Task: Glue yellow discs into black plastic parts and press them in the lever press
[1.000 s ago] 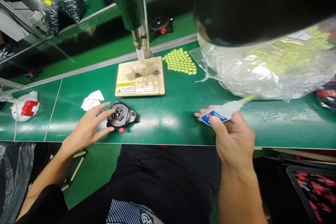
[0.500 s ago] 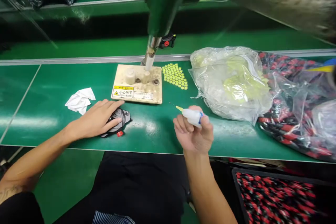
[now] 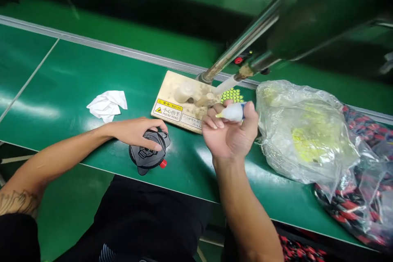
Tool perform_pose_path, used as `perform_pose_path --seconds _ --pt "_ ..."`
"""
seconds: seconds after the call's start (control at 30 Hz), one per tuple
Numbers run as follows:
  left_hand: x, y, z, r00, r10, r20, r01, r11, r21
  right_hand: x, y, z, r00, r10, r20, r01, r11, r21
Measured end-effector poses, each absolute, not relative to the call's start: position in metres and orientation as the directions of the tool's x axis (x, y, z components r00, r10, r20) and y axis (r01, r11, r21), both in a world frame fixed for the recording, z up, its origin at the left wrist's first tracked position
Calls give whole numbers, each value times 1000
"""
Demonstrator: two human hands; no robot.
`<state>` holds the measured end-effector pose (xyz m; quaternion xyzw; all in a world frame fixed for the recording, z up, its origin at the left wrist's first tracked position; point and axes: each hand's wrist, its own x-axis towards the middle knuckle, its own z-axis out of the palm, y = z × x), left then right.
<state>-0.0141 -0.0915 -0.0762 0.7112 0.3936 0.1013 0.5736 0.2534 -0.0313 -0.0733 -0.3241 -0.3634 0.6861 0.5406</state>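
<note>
My left hand (image 3: pixel 138 133) is closed on a round black plastic part (image 3: pixel 147 153) with pointed lugs and a small red knob (image 3: pixel 163 163). The thumb lies across its face and the fingers curl over its far edge. In my right hand (image 3: pixel 230 135), raised over the bench, is a small white squeeze bottle (image 3: pixel 232 112) with a yellow tip pointing left. Its fingers are wrapped round the bottle. Just beyond the hands lies the cream base plate (image 3: pixel 170 90) of a press, bearing warning labels. Small yellow-green pieces (image 3: pixel 231 96) lie behind the right hand, partly hidden.
A crumpled white tissue (image 3: pixel 107 104) lies on the green bench (image 3: pixel 73 69), left of the press. Over the plate slants the press column (image 3: pixel 242 43). At right are a clear bag (image 3: pixel 301 131) of yellow-green pieces and a bag of red-and-black parts (image 3: pixel 346 208).
The view has turned and the scene appears tilted. The part under my left hand showed a grey dial side and now shows a black face. My right hand still holds the bottle, now nearer the press plate.
</note>
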Motion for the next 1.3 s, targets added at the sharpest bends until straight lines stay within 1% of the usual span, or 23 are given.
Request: perform_pose_path --seconds 0.07,0.17,0.23,0.3,0.4,0.5,0.6,0.73,0.83,0.93,1.03,1.17,1.3 --pt "-14 -92 -79 662 675 -324 422 21 906 256 -35 -82 -243 968 -56 -436 -161 -885" --pt "-14 -92 -80 646 685 -338 420 51 906 258 -44 -87 -269 962 -40 -388 -146 -910" --pt "-13 -91 -80 654 672 -346 418 60 907 256 -52 -87 -201 980 5 -363 -69 -929" --pt "-13 -91 -80 670 652 -356 417 67 906 251 -59 -87 -89 994 67 -309 36 -950" --pt "-13 -89 -80 680 636 -364 420 68 905 245 -73 -89 54 977 206 -179 212 -961" --pt "-12 -89 -80 681 639 -357 414 66 908 246 -86 -92 106 935 339 9 340 -940" --pt "-11 -89 -79 685 647 -335 394 59 917 253 -96 -96 45 908 417 182 403 -897" --pt "-11 -90 -79 685 653 -323 382 54 922 258 -98 -102 -61 821 567 295 558 -776" --pt "-11 -90 -79 686 651 -325 379 62 923 255 -97 -105 -97 757 646 319 639 -700" --pt "-11 -90 -79 689 649 -322 372 65 926 251 -95 -107 -99 712 695 293 688 -664" --pt "-11 -90 -79 689 651 -319 367 66 928 248 -94 -107 -138 681 720 281 724 -631" --pt "-11 -90 -79 683 655 -322 369 71 927 246 -94 -105 -174 654 736 260 752 -606" --pt "-10 -90 -78 679 659 -325 369 77 926 245 -93 -104 -174 655 735 249 752 -611"
